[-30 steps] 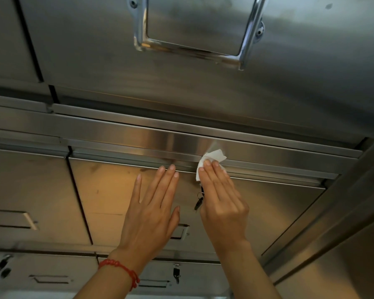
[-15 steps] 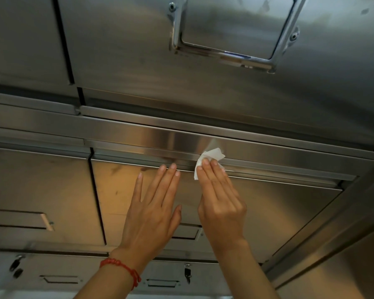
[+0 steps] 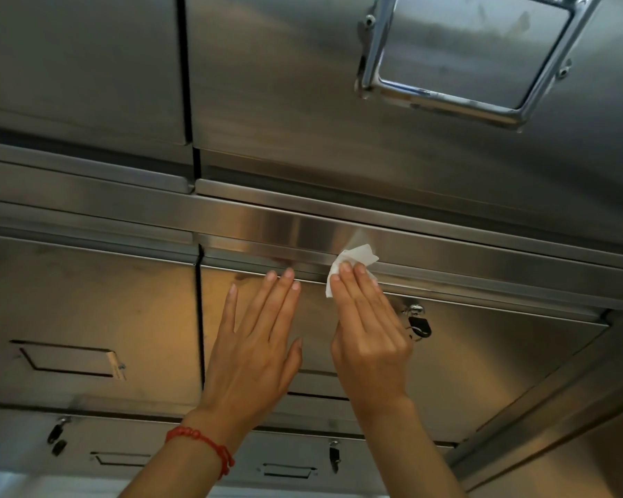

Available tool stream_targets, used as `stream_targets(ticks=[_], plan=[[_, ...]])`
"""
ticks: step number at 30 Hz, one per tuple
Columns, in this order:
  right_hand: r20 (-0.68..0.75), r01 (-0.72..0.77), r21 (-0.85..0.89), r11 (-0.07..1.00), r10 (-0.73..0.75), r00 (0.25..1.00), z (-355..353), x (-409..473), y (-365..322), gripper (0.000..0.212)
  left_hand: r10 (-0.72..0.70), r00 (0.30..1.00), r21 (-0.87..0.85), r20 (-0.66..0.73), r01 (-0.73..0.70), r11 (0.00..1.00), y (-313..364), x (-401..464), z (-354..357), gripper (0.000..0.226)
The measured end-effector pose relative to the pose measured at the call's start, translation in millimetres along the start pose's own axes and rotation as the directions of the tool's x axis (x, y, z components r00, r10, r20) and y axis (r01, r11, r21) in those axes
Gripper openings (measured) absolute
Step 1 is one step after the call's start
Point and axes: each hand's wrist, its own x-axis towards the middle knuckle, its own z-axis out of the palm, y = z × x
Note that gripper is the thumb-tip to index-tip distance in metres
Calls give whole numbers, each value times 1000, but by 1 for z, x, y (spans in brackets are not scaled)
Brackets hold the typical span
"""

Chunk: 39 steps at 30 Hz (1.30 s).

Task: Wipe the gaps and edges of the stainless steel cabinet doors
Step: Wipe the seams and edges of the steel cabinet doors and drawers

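A stainless steel cabinet fills the view, seen from close up. My right hand (image 3: 369, 328) presses a small white wipe (image 3: 355, 262) with its fingertips against the top edge of a middle door (image 3: 482, 357), on the horizontal gap below the steel rail (image 3: 482, 249). My left hand (image 3: 256, 339) lies flat and open on the same door, fingers spread, its tips just under that gap. A red bead bracelet (image 3: 202, 443) sits on my left wrist.
A keyed lock with a black fob (image 3: 418, 321) hangs right of my right hand. A chrome pull handle (image 3: 457, 98) is on the upper door. A vertical gap (image 3: 198, 318) splits the doors at left. More locks (image 3: 334, 458) and recessed handles (image 3: 69, 359) lie below.
The view has shifted left and up, so the cabinet slides right in frame. My right hand with the wipe has slid slightly left along the gap, uncovering the lock. The left hand stays flat.
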Motion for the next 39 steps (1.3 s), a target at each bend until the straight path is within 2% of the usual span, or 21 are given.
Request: stream_targets(ticks=[21, 25, 32, 39], plan=[[40, 29, 24, 999, -30, 999, 5, 18, -34, 40, 15, 999, -2, 33, -14, 1000, -32, -6, -21, 57], [51, 41, 37, 998, -42, 998, -1, 21, -41, 35, -6, 999, -16, 40, 7, 1000, -37, -8, -30, 57], [75, 65, 91, 994, -72, 995, -15, 20, -53, 40, -49, 997, -56, 61, 52, 997, -41, -20, -49, 55], [63, 75, 135, 988, -84, 994, -26, 25, -61, 41, -76, 996, -28, 39, 77, 997, -47, -29, -69, 55]])
